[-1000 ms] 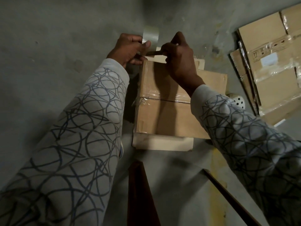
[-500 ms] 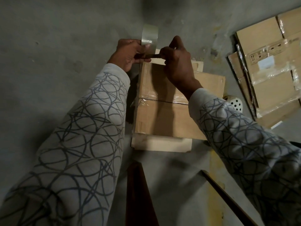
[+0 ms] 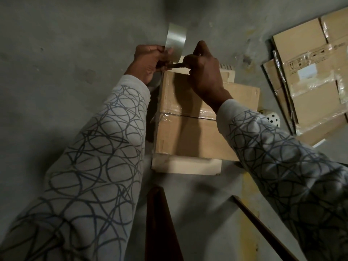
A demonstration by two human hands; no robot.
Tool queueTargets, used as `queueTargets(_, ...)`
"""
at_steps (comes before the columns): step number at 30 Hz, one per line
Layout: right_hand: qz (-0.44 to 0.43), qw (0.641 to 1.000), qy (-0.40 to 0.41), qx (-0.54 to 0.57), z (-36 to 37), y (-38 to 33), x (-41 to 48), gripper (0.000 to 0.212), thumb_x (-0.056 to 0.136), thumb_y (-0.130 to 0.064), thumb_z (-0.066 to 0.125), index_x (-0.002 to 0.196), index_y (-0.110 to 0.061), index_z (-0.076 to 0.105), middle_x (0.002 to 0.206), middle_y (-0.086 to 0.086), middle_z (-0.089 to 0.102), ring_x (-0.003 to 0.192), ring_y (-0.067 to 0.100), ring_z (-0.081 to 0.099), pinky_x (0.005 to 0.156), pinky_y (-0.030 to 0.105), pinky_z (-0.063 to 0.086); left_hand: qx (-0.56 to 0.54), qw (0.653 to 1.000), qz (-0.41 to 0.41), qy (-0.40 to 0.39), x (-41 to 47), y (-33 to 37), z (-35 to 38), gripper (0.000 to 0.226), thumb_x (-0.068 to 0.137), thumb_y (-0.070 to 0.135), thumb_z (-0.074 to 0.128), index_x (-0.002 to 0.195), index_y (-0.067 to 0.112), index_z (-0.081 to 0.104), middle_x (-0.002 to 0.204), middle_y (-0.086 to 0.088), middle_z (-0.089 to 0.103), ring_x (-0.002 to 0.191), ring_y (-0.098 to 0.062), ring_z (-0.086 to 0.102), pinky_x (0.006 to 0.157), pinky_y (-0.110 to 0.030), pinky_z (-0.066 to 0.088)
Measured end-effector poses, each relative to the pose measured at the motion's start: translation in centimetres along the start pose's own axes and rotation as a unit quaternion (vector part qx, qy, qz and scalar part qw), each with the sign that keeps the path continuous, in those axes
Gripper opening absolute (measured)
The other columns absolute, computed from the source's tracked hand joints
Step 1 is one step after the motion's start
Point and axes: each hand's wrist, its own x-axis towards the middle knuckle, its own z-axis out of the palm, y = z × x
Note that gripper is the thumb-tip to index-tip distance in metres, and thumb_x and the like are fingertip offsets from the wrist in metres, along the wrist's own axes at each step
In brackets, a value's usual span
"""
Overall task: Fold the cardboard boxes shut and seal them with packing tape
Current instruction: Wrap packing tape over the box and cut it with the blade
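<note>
Two hands: left hand (image 3: 148,61) and right hand (image 3: 205,72) are almost touching, both at the far edge of the box (image 3: 197,132)
Left grip: fingers curled tight round the roll (image 3: 176,39), which sticks up and away from the fist (clear tape, shiny)
Right grip: clamped on a thin dark tool (image 3: 177,65), thumb up. Looks like a cutter, but it's too dim to swear to it
Key relation: the tool lies flat, long axis running from the right fist straight across to the left one, just under the roll. Any loose tape between roll and box would be at its tip, though I can't make it out
Box: right below both grips and back toward the body, flaps down, a strip (image 3: 188,112) already over the middle seam
Nearer hand: the right one sits over the box's far edge, the left hangs just off its left corner
Step, my guess: cutting the tape free of the roll
Next move: probably needs the roll pulled away so the tape is taut when the tool bites
Risk: slack tape sticking to itself, or the tool tip catching the left fingers
Off right of the grips: a stack (image 3: 308,76) of taped boxes, well apart
</note>
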Motion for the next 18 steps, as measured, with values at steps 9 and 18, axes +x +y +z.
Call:
queueTargets(9, 0.001, 1.0, -0.008, 0.005, -0.1, -0.1, -0.3, 0.019, 0.081, 0.01, 0.067, 0.097, 0.003, 0.075, 0.112, 0.025, 0.058, 0.077, 0.04, 0.065, 0.063, 0.033, 0.05, -0.029, 0.999, -0.043, 0.0, 0.4, 0.0, -0.5, 0.026, 0.08, 0.02, 0.084, 0.1, 0.009, 0.073, 0.093, -0.008, 0.075, 0.087, -0.022, 0.07, 0.077, -0.032, 0.054)
queueTargets(18, -0.024, 0.996, -0.059, -0.059, 0.1, -0.3, -0.1, 0.015, 0.086, 0.001, 0.07, 0.101, 0.005, 0.071, 0.122, 0.024, 0.053, 0.083, 0.044, 0.066, 0.071, 0.048, 0.059, -0.096, 0.995, 0.011, 0.006, 0.8, 1.1, 0.3, 0.024, 0.082, 0.004, 0.08, 0.102, -0.008, 0.071, 0.1, -0.017, 0.077, 0.094, -0.031, 0.074, 0.091, -0.04, 0.059)
